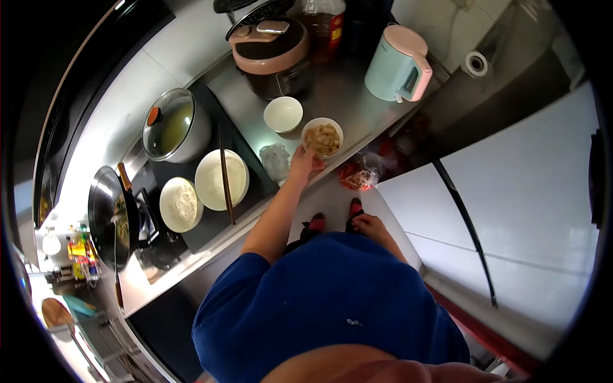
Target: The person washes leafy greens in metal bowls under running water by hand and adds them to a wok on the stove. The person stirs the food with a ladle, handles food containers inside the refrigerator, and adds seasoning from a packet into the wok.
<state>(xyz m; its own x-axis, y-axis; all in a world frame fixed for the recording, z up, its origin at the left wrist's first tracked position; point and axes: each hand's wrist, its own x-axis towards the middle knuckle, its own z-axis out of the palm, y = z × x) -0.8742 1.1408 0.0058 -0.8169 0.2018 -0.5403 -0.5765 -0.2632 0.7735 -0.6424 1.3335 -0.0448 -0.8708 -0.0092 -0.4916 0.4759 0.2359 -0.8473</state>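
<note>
My left hand [304, 163] is at the counter's front edge, its fingers against the near side of a small white bowl [322, 138] that holds light brown chunks of food. An empty-looking white bowl [283, 115] stands just left of it. Beside my left wrist lies a crumpled clear plastic bag [275, 162]. My right hand [368, 225] hangs low by my body, away from the counter, with its fingers curled; whether anything is in it is too small to tell.
Chopsticks [224, 172] lie across a large white bowl [237, 182]. Near it are a bowl with white food [181, 205], a lidded pot [169, 126] and a wok [110, 217]. A cooker [271, 57] and kettle [394, 64] stand at the back.
</note>
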